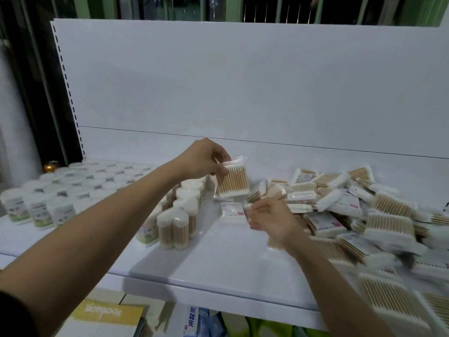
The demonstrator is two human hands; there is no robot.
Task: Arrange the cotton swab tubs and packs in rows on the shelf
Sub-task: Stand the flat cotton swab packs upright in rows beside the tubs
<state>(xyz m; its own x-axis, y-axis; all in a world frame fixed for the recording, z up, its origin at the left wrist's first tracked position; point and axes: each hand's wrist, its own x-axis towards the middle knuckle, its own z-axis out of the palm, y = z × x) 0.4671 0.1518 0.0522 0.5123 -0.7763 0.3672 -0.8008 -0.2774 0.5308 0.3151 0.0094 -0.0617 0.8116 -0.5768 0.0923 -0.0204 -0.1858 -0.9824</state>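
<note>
Below the shelf (pixel 218 271) edge lie boxes (pixel 102 314) of other goods. On the shelf's right a loose heap (pixel 359 215) of swab packs spreads toward the front lip. The right hand (pixel 272 220) reaches into the heap's left edge, fingers pinching a small pack (pixel 247 208), blurred. Left of it stand clear twin tubs (pixel 179 222) in a column, with lidded tubs (pixel 73 188) in rows beyond. Farther back, the left hand (pixel 204 159) pinches a pack (pixel 233 179) by its top corner, held upright above the shelf. To place it well, it should probably go down square beside the tubs, edges aligned, starting a straight row.
</note>
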